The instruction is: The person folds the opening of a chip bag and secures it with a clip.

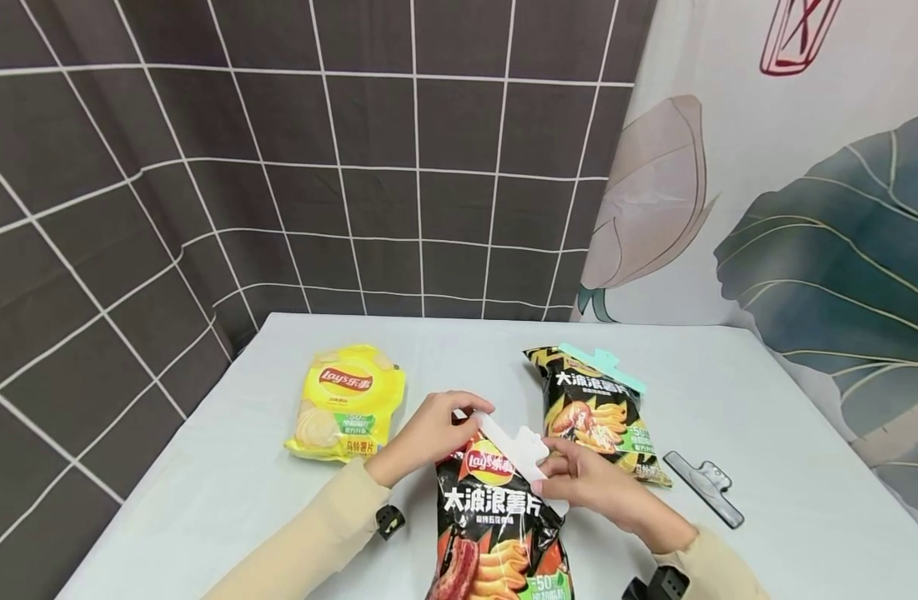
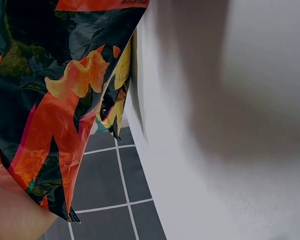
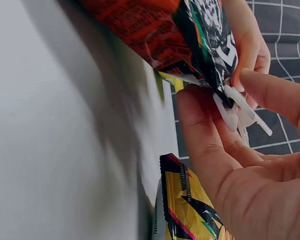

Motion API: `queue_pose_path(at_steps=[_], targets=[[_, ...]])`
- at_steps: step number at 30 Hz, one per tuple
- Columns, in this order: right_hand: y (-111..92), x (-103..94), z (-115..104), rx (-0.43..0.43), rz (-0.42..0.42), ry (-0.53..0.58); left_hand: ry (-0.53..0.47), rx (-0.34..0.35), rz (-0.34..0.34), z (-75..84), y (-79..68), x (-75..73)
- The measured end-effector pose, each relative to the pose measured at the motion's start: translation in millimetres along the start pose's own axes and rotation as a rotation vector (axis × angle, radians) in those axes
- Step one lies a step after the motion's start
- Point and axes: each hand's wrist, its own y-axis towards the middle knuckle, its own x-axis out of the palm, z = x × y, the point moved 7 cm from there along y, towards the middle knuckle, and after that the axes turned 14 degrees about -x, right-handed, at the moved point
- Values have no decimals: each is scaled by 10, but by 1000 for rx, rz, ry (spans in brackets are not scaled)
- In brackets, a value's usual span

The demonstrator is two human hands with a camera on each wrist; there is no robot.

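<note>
A black bag of Lay's chips (image 1: pixel 496 521) is held up by its top edge at the front of the table, its face toward the head camera. A white bag clip (image 1: pixel 524 450) lies slantwise along that edge. My left hand (image 1: pixel 439 433) pinches the bag's top left corner beside the clip's end. On the other side, my right hand (image 1: pixel 597 487) holds the clip between thumb and fingers. In the right wrist view the clip (image 3: pixel 232 112) straddles the bag's edge. The left wrist view shows the bag's back (image 2: pixel 65 100), with the left fingertips hidden.
Behind the right hand lies another black chip bag (image 1: pixel 589 408) with a mint-green clip (image 1: pixel 601 364) across its top. A clear grey clip (image 1: pixel 704 487) rests to its right. At the left lies a yellow Lay's bag (image 1: pixel 348 404). All are on a white table (image 1: pixel 226 467).
</note>
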Motion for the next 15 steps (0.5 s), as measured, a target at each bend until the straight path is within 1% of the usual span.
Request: queue_pose_path(at_steps=[10,15], targets=[[-87,109,42,6,-63,167,-12,6,-1,-42,-8,24],[-115,133,79,14,-77,189,-11,3,-7,-80,-11,50]])
